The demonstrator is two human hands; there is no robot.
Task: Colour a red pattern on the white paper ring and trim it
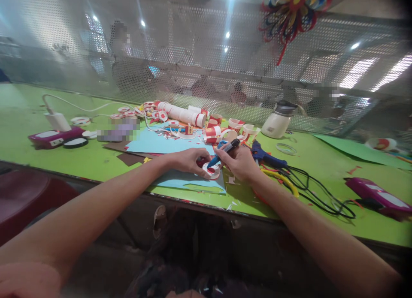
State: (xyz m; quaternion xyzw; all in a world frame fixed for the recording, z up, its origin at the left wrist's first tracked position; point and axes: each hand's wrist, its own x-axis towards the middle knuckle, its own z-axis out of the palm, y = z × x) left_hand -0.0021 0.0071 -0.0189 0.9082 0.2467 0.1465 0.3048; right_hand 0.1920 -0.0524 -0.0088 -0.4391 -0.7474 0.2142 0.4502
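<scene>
My left hand [189, 160] presses down on a round red and white paper piece [212, 171] that lies on a light blue paper sheet [180, 178] on the green table [96, 161]. My right hand [240, 161] is closed around a blue and black pen [222, 154], whose tip touches the paper piece. Both hands sit close together near the table's front edge.
A blue glue gun [265, 156] with black cable and yellow-handled scissors [283, 180] lie right of my hand. Cut red and white paper cups [231, 128], a cup stack [182, 113], a white kettle [277, 122], purple cases [380, 197] and a white charger [58, 120] are around. A mesh screen [206, 66] backs the table.
</scene>
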